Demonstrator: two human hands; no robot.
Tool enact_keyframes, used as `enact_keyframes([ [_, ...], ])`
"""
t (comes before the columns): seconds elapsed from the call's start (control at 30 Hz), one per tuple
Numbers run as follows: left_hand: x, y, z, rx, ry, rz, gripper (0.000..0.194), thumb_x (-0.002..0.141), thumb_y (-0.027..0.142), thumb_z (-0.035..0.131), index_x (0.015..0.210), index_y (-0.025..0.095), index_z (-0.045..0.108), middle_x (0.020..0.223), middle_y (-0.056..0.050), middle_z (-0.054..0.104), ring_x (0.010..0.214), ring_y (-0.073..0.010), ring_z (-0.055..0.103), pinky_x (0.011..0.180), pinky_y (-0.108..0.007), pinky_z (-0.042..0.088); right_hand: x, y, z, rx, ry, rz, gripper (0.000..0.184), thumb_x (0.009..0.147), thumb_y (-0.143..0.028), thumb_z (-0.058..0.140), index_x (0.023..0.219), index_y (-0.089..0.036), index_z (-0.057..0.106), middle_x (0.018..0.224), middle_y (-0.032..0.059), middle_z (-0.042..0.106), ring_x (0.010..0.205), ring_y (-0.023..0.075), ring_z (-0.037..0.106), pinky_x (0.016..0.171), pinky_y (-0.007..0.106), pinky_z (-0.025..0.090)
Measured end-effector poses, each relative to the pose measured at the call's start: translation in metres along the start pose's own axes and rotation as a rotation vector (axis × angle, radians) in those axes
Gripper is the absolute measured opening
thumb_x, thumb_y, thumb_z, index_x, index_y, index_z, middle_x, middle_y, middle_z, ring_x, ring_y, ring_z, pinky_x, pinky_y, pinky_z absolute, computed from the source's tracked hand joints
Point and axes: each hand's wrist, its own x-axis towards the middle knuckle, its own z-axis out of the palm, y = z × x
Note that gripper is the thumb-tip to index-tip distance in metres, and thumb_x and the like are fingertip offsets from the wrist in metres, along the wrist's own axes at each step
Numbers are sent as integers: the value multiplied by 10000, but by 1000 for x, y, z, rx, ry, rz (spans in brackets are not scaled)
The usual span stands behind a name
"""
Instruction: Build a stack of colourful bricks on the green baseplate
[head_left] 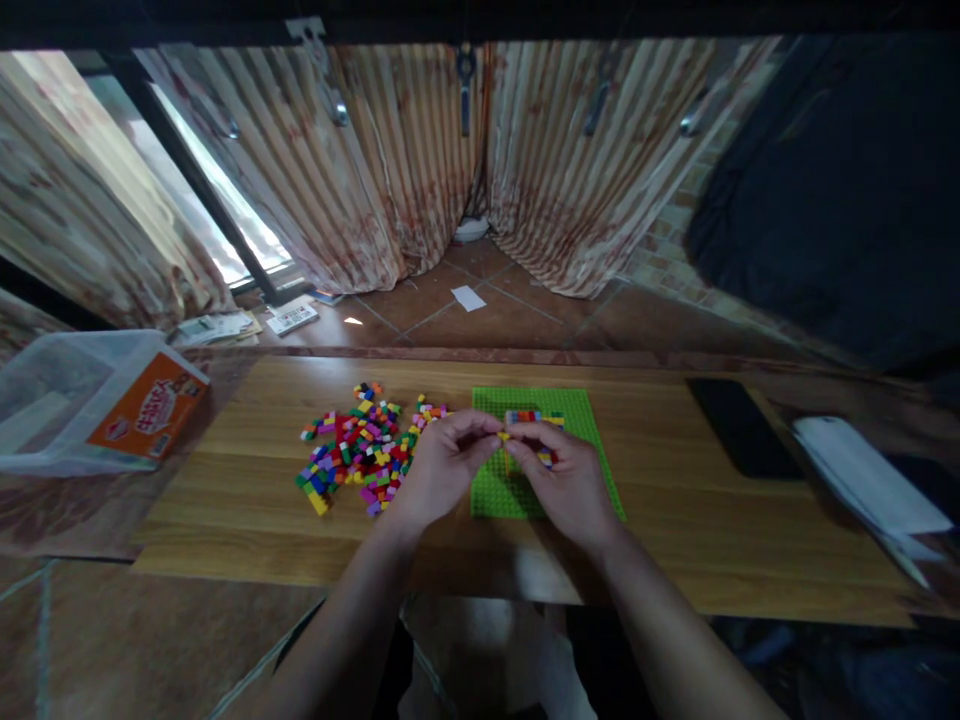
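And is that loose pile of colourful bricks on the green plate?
No, the pile lies on the wooden table, left of the green plate.

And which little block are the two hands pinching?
The small yellow block, held between the left hand and the right hand. That sets it apart: other blocks lie in the loose pile or on the green baseplate.

A small yellow piece (505,437) (probably a brick) shows over a flat green studded baseplate (489,498) bearing multicoloured bricks (525,416).
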Motion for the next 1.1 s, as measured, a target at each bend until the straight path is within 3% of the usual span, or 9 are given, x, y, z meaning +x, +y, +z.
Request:
enact_keyframes([
  [0.23, 4, -4, 12, -48, 22, -26, 96, 790, 146, 674, 884, 157, 663, 819, -16, 673, 765, -127, 623, 740, -247, 494, 1, 10, -19, -41, 75, 133, 183, 844, -377, 633, 874, -227, 734, 854, 21, 749, 760, 175, 674, 729, 309, 516],
  [0.37, 8, -3, 6, 70, 105, -50, 65, 805, 162, 643, 854, 157, 685, 769, -6, 665, 720, -121, 594, 691, -234, 464, 6, 24, -44, -137, 231, 254, 243, 807, -423, 640, 839, -201, 733, 845, 62, 753, 746, 203, 669, 719, 338, 505],
  [0.47, 10, -2, -1, 134, 166, -69, 72, 801, 187, 639, 825, 152, 697, 747, -6, 661, 703, -123, 578, 671, -235, 448, 7, 32, -54, -259, 261, 285, 261, 797, -433, 632, 815, -195, 736, 797, 67, 743, 696, 204, 650, 687, 338, 482],
  [0.7, 13, -6, -2, 154, 167, -71, 96, 780, 218, 636, 812, 159, 705, 735, -10, 665, 694, -138, 581, 654, -245, 443, 9, 34, -46, -401, 217, 307, 313, 803, -462, 582, 783, -195, 744, 757, 71, 735, 648, 201, 616, 659, 340, 453],
  [1.1, 12, -7, -4, 142, 171, -70, 66, 778, 192, 636, 782, 159, 694, 716, 0, 653, 679, -129, 582, 656, -237, 453, 10, 38, -42, -444, 145, 319, 309, 767, -494, 619, 736, -216, 751, 760, 63, 742, 626, 197, 596, 637, 337, 430],
])
